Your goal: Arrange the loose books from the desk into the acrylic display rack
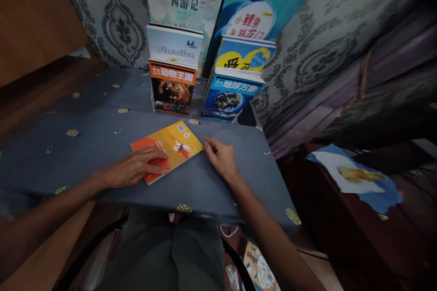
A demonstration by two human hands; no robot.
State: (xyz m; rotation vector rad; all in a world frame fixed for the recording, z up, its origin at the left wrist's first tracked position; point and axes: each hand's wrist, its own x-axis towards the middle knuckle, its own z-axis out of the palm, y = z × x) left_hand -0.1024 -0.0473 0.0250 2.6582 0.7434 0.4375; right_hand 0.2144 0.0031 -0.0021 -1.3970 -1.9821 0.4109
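An orange and yellow book (167, 143) lies at a slant on the blue-grey tablecloth, with a barcode and a small figure on the cover facing up. My left hand (134, 167) rests on its lower left part, fingers stretched out over the red-orange area. At the book's right corner is my right hand (220, 154), its fingers curled and the thumb and index pinching at that corner. How much of the page edge they hold is too small to see.
Behind stand two rows of upright books, with a lion book (172, 91) and an earth book (230, 97) in front. A dark phone-like object (247, 116) lies beside them. Patterned curtains (124, 27) hang behind. To the right, a blue cloth (382, 198) lies on a dark red surface.
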